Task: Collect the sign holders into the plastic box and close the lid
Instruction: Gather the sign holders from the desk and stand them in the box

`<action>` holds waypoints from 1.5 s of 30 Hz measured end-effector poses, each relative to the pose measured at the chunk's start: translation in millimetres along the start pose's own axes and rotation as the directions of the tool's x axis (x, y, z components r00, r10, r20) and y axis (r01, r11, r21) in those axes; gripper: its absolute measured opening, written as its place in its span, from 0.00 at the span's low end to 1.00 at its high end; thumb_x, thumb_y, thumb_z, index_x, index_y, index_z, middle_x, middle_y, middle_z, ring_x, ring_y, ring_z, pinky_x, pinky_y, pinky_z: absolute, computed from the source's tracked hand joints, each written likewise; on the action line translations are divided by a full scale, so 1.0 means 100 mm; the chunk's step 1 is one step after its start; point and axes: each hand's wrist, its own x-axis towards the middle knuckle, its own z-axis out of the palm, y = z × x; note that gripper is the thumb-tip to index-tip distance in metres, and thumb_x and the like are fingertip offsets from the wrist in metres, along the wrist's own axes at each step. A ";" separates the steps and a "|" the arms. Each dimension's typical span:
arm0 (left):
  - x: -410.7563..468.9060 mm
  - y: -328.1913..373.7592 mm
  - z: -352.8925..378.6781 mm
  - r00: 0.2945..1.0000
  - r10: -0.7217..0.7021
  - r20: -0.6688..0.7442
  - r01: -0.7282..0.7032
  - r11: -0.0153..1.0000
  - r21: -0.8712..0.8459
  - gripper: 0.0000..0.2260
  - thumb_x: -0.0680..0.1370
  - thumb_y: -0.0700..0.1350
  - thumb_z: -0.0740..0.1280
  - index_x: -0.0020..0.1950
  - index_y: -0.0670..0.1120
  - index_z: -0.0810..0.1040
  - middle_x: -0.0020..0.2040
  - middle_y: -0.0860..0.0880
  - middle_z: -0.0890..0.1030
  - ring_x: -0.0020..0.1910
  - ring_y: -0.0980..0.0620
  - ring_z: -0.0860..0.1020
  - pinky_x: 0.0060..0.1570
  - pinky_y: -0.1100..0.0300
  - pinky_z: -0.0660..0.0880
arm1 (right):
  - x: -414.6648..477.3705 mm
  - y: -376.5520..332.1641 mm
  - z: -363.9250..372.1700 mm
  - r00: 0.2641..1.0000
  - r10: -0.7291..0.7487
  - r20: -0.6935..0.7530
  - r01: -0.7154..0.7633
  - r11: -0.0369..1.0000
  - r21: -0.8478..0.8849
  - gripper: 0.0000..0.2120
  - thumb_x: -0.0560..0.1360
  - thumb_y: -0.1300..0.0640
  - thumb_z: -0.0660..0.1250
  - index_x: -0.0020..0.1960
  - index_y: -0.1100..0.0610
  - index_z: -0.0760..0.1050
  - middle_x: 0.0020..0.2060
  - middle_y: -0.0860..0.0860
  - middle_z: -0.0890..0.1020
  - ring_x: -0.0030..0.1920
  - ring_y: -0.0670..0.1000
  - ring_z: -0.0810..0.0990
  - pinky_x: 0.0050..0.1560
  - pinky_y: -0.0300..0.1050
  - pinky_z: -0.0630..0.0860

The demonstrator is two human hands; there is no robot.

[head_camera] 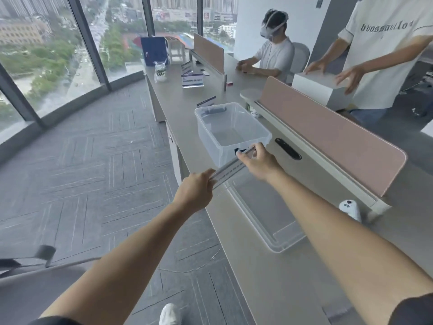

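Held item: a flat clear sign holder (230,167), seen edge-on, slanting from 7 o'clock up to 1 o'clock, just short of the near rim of the plastic box (232,127).
Left hand (195,192): fingers curled and pinched on the lower end of the holder.
Right hand (256,160): fingertips pinching the upper end, right beside the box's near rim.
Plastic box: open on the counter (269,266), apparently with nothing inside.
Lid (264,212): lying flat on the counter at 5 o'clock of the box, below the right forearm.
Other sign holders: one (192,80) standing far up the counter at 11 o'clock, another (206,101) just behind the box.
Step in hand: likely lowering the held piece into the box.
Doing it well: lift the far end clear of the rim, level the holder along the box's length, and lay it flat on the bottom so later ones stack and the lid seats.
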 end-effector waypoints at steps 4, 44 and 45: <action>0.59 -0.54 -0.12 1.000 0.027 -0.015 -0.028 0.999 -0.029 0.11 0.80 0.49 0.59 0.62 0.53 0.74 0.43 0.41 0.83 0.40 0.35 0.80 0.41 0.46 0.79 | 0.53 -0.37 0.21 0.999 -0.007 -0.045 0.006 1.000 -0.019 0.29 0.77 0.37 0.61 0.70 0.54 0.63 0.63 0.54 0.74 0.62 0.56 0.74 0.52 0.47 0.67; 5.91 -2.24 0.79 0.881 0.291 0.373 -0.258 0.957 -0.136 0.13 0.80 0.50 0.59 0.64 0.56 0.73 0.51 0.41 0.82 0.50 0.35 0.78 0.47 0.49 0.77 | 5.47 -0.38 0.68 0.776 0.588 -0.228 -0.466 0.778 0.422 0.41 0.73 0.33 0.62 0.78 0.51 0.53 0.76 0.57 0.62 0.74 0.60 0.62 0.70 0.55 0.62; 5.97 -2.26 0.83 0.869 0.307 0.388 -0.272 0.952 -0.143 0.13 0.80 0.50 0.59 0.65 0.56 0.73 0.53 0.41 0.82 0.51 0.35 0.78 0.48 0.48 0.76 | 5.52 -0.35 0.73 0.752 0.624 -0.211 -0.477 0.737 0.479 0.43 0.71 0.30 0.62 0.78 0.48 0.51 0.77 0.56 0.59 0.75 0.60 0.61 0.72 0.58 0.62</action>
